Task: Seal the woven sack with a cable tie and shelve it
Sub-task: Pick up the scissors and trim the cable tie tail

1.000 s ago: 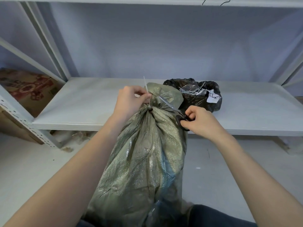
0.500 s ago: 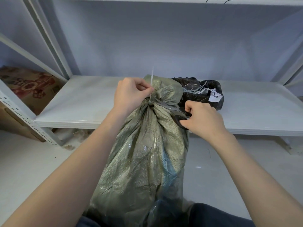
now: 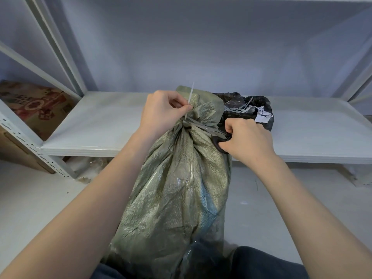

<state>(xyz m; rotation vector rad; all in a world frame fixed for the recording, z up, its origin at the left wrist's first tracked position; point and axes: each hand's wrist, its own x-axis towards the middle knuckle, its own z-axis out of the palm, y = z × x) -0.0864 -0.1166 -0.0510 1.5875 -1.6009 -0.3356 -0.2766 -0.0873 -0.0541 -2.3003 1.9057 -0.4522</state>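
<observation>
Coarse woven plastic cloth on the olive sack, crinkled and faintly shiny where light catches the weave, cinched at the neck by a thin, smooth, pale plastic cable tie. Bright bare metal on the scissors blades with glossy black plastic on the handles, and beside them thin, glossy, wrinkled black plastic film on the bag with a scrap of white paper stuck to it. Smooth matt white board on the shelf, painted perforated metal on the upright, printed brown cardboard on the box, dull smooth grey on the floor.
</observation>
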